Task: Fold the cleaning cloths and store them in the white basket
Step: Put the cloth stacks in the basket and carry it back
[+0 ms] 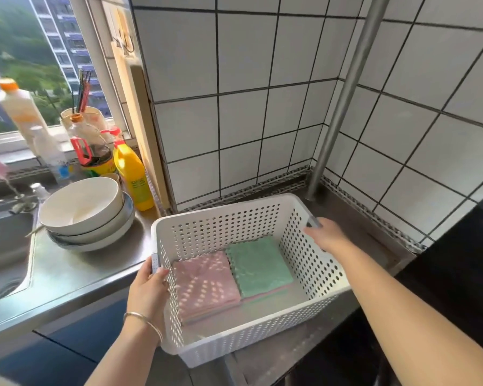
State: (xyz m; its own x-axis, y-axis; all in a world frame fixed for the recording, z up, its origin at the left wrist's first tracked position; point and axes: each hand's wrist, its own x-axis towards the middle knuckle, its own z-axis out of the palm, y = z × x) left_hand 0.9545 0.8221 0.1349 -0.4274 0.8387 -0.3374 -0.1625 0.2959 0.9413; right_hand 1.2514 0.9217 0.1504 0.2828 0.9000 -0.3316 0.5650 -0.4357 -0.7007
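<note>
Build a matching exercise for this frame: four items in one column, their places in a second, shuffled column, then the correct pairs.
Items
1. pink cloth
2. green cloth
3. yellow bottle
4. stacked bowls

Places
A. on the counter beside the sink
B. in the white basket, on the side of the right hand
C. standing against the tiled wall corner
D. in the basket, on the side of the left hand

Pairs: 1-D, 2-B, 3-C, 4-A

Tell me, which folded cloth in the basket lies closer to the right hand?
The green cloth; the pink cloth beside it lies nearer the left hand.
</note>
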